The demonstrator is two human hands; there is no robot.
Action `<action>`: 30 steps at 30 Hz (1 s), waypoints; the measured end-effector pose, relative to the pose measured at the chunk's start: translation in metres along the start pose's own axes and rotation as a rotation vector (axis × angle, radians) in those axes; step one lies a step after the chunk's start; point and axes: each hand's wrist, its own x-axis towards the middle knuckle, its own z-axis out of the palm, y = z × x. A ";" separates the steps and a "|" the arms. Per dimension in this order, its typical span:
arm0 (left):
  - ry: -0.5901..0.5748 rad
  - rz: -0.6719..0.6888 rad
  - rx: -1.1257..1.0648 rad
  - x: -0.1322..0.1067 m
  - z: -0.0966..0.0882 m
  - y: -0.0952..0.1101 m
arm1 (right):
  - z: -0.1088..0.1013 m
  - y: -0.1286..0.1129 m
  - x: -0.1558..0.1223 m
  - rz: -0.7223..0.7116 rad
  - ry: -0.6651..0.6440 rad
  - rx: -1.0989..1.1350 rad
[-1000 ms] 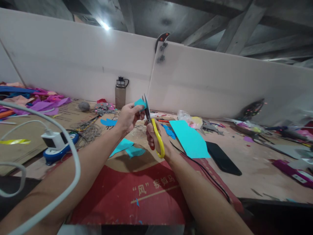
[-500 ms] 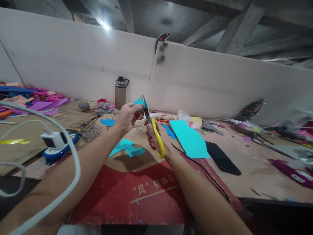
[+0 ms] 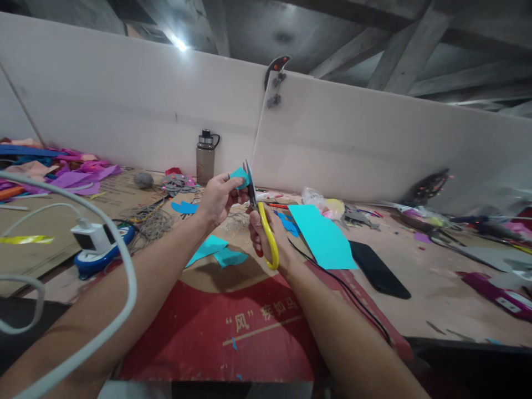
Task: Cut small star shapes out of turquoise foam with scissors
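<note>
Between the thumb and fingers of my left hand is a small turquoise paper piece, held up above the work surface. My right hand grips a pair of scissors with yellow handles, blades pointing up. Those blades lie against the right edge of the piece, slightly apart at the tips. Below my hands, turquoise paper scraps rest on the red and brown cardboard. A larger turquoise sheet lies to the right of my right hand.
A black phone lies right of the sheet. At the back stands a water bottle. A blue power strip with a white charger sits at left, and a white cable loops across the near left. Purple paper is piled far left.
The scissor blades look slightly wider apart at the tips than before. Both hands and the paper piece stay in nearly the same place.
</note>
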 end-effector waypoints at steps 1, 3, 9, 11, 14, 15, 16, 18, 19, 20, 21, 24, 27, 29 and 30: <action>-0.003 0.001 0.000 0.000 0.000 0.000 | 0.000 0.000 0.000 -0.004 -0.002 0.001; -0.014 0.008 -0.003 0.000 0.000 -0.001 | 0.000 0.001 0.000 -0.009 0.002 -0.012; -0.018 0.016 -0.013 0.001 -0.002 -0.002 | 0.003 -0.001 -0.001 -0.003 0.030 0.007; -0.010 0.008 -0.009 0.002 -0.002 -0.002 | 0.005 -0.004 -0.002 0.011 0.030 0.030; 0.006 0.002 -0.016 0.002 -0.002 0.000 | 0.007 -0.007 -0.004 0.025 0.040 0.048; 0.016 0.006 -0.021 0.001 -0.002 0.000 | 0.007 -0.008 -0.004 0.026 0.044 0.049; 0.028 0.013 -0.026 0.001 -0.002 0.001 | 0.008 -0.008 -0.004 0.030 0.045 0.051; 0.050 0.026 -0.038 0.001 -0.001 0.001 | 0.007 -0.007 -0.003 0.038 0.053 0.048; 0.057 0.027 -0.044 0.001 -0.001 0.001 | 0.006 -0.006 -0.003 0.042 0.055 0.043; 0.063 0.025 -0.050 0.001 -0.001 0.001 | 0.005 -0.004 -0.002 0.038 0.053 0.032; 0.069 0.021 -0.057 0.001 -0.001 0.001 | 0.004 -0.002 -0.002 0.025 0.047 0.014; 0.066 0.016 -0.060 0.001 0.000 0.000 | 0.000 0.004 0.000 -0.028 0.019 -0.034; 0.036 0.023 -0.033 0.001 0.000 -0.002 | -0.001 0.006 0.001 -0.031 0.007 -0.024; 0.022 0.028 -0.016 0.000 0.000 -0.003 | -0.001 0.005 0.001 -0.018 -0.007 -0.014; 0.019 0.032 -0.009 0.000 0.000 -0.003 | 0.000 0.004 0.001 -0.011 -0.012 -0.013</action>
